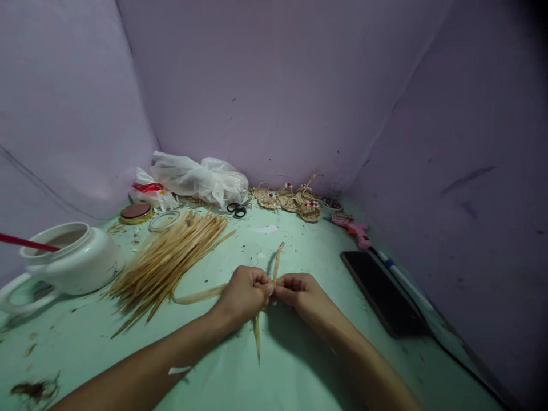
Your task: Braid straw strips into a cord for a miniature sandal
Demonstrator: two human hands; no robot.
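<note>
Over the table, we see the left hand and right hand nearly meeting, both pinching the strip, whose tip rises above them; we cannot tell whether the leaf below joins it; leftward we find the straw and pot; rightward, the phone; behind, the scissors and woven pieces.

A narrow tan strip leans slightly right.
</note>
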